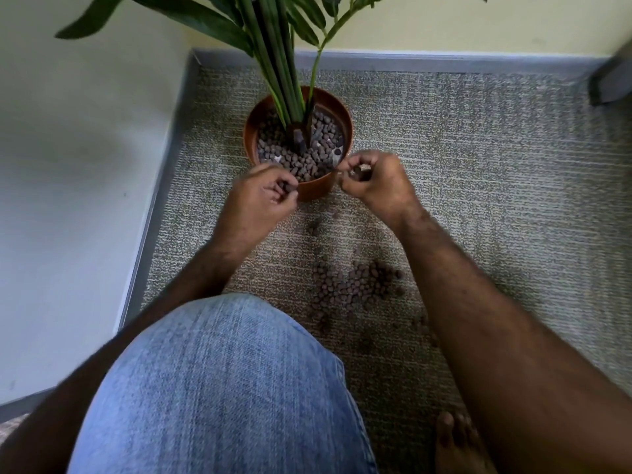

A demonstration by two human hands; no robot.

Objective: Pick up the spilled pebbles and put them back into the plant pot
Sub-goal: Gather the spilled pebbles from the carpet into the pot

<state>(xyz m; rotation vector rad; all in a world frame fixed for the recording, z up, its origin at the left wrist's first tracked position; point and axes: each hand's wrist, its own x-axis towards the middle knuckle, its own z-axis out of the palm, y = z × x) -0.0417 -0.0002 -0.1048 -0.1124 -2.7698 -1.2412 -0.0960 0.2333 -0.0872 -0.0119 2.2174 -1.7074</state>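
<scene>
A brown plant pot point(254, 123) stands on the carpet in a room corner, filled with dark pebbles point(318, 145) around green stems. My left hand point(263, 196) is curled at the pot's near-left rim with a few pebbles between its fingers. My right hand point(376, 179) is closed at the near-right rim, also pinching pebbles. A heap of spilled pebbles point(352, 285) lies on the carpet below the hands, with stray ones scattered toward the pot and to the right.
My knee in blue denim point(219, 388) fills the lower left. A bare foot point(458, 443) rests at the bottom right. Grey skirting point(160, 186) and pale walls bound the grey carpet point(496, 186) at left and back. A dark object point(612, 80) sits at the upper right.
</scene>
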